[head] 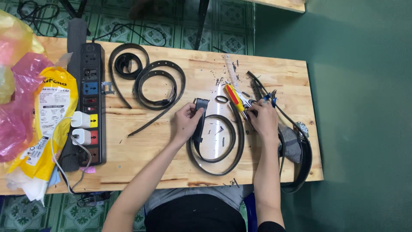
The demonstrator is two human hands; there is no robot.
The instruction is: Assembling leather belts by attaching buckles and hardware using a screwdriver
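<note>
My left hand (187, 122) pinches the end of the black belt (216, 148) near its buckle (201, 102), pinning it flat so the loop stays put at the table's (150, 159) front middle. My right hand (262, 118), right of that belt, closes on the pliers (268, 98) beside a yellow-and-red screwdriver (234, 96). Far left of the belt, past the power strip (91, 103), lies a yellow printed bag (47, 124) under pink plastic (17, 107).

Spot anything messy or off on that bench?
Small dark scraps lie strewn over the wooden table around the belt that the left hand holds. Another belt overhangs the right edge.
</note>
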